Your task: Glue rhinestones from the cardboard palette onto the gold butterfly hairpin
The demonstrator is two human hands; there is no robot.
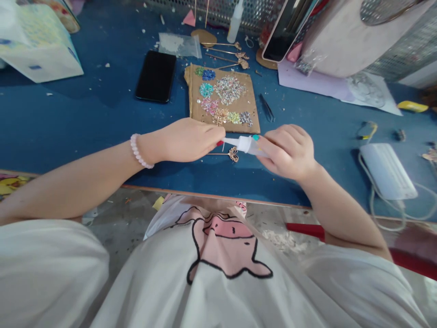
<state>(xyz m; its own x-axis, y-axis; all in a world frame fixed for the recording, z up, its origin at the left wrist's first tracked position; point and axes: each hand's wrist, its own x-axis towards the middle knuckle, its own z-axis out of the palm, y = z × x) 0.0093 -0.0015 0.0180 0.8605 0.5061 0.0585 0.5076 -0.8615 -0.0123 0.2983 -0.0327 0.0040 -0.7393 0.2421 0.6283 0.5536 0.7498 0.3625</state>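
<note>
Light: moderately bright, diffuse, source out of view | Shadows: soft, on the blue counter (164, 175) near its front edge | Focus: glue bottle (244, 144) fairly crisp, rhinestones (230, 89) blending into speckle | Distortion: wide-angle, left sleeve (51, 262) stretched toward the corner

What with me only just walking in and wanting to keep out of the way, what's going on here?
A person at a blue table holds a small bottle in the right hand, its nozzle pointing toward the left hand. An ornamented hairpin is close by. Beyond the hands, cardboard bears piles of tiny coloured pieces, with tweezers alongside.
</note>
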